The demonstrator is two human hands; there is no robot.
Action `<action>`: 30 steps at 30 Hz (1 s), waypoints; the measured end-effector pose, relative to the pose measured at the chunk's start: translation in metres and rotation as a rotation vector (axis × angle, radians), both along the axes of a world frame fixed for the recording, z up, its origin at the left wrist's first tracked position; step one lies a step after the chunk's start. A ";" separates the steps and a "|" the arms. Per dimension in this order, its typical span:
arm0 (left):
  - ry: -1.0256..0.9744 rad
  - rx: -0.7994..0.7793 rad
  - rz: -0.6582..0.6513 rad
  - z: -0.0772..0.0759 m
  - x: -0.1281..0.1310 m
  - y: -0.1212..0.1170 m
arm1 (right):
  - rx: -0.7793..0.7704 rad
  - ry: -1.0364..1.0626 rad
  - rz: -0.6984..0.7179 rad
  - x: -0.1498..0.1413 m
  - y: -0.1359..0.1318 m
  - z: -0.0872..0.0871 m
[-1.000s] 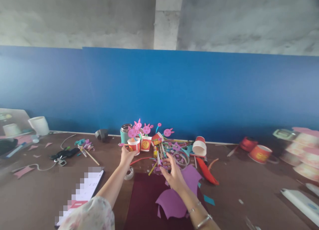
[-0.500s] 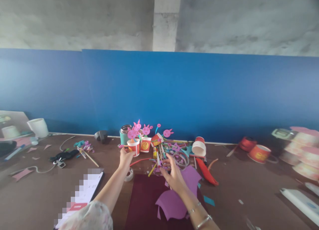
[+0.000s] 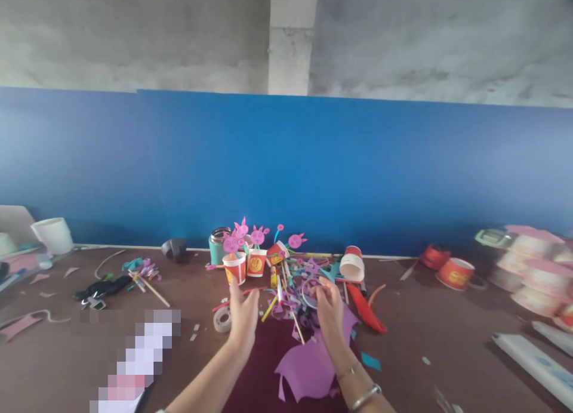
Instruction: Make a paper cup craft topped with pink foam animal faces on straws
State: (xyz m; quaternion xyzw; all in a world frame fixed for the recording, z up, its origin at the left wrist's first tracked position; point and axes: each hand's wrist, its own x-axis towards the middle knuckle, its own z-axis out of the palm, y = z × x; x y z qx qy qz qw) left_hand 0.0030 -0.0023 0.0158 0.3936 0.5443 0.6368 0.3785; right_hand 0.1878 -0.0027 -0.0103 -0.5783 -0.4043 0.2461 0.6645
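Just in front of a red-and-white paper cup [image 3: 235, 270], my left hand [image 3: 243, 314] is open, thumb and forefinger spread with nothing between them. Pink paper pig faces [image 3: 231, 243] on stems stand in this cup and in a second cup [image 3: 256, 264] beside it. My right hand [image 3: 330, 302] is half bent and open over the pile of craft bits. Its fingertips are at the edge of a clear ring [image 3: 308, 293]; whether they touch it I cannot tell. Below it lie a dark-handled tool [image 3: 307, 320], a thin stick [image 3: 298, 328] and cut purple paper [image 3: 308, 368].
A white tape roll [image 3: 222, 319] lies left of my left hand. Behind the cups stands a teal flask [image 3: 218, 249]. A tipped cup [image 3: 352, 265] and a red pouch [image 3: 367, 310] lie to the right. A blue partition [image 3: 313, 168] borders the table.
My left hand has let go of the red-and-white cup and come back toward me. My right hand has shifted slightly right and up, its fingers more bent. The view has turned a little right.
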 end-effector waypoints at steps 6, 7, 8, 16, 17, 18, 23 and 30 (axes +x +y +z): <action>-0.098 0.090 -0.319 -0.005 0.046 -0.025 | 0.154 0.113 -0.058 0.006 0.000 0.002; -0.041 0.109 -0.346 -0.008 0.049 -0.027 | 0.152 0.143 -0.060 0.008 0.000 0.002; 0.029 0.117 -0.336 -0.012 0.050 -0.029 | 0.145 0.169 -0.060 0.010 0.001 0.002; 0.284 0.155 -0.464 -0.034 0.046 -0.024 | -0.037 -0.288 -0.074 0.048 0.010 0.007; 0.266 0.129 -0.467 -0.035 0.046 -0.023 | -0.049 -0.335 -0.057 0.049 0.010 0.008; 0.245 0.110 -0.466 -0.036 0.047 -0.022 | -0.055 -0.376 -0.037 0.049 0.010 0.009; 0.139 0.056 -0.397 -0.042 0.049 -0.017 | -0.183 -0.825 0.152 0.030 0.003 0.017; -0.058 0.019 -0.258 -0.044 0.046 -0.011 | -0.386 -1.256 0.168 0.015 0.001 0.036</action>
